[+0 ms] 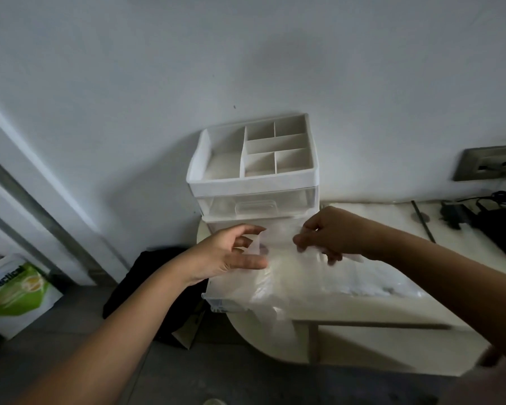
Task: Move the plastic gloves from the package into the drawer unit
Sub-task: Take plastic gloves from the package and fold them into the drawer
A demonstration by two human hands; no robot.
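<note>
Left hand (231,254), fingers spread, steadied the plastic gloves (278,277) over the open drawer (216,303); right hand (332,232) pinched their edge. Stowing appeared underway; tucking the stack flat should follow.

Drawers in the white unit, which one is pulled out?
The lower drawer: it juts toward the person with translucent plastic lying over it. The upper drawer sits flush, closed.

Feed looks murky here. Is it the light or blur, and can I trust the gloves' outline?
Head view: dim, flat light, no glare. The plastic gloves wash out pale against the open drawer, edges hard to trace. The right hand looks slightly smeared; left hand is sharper. Wide-angle lens tilts the drawer unit and wall socket.
</note>
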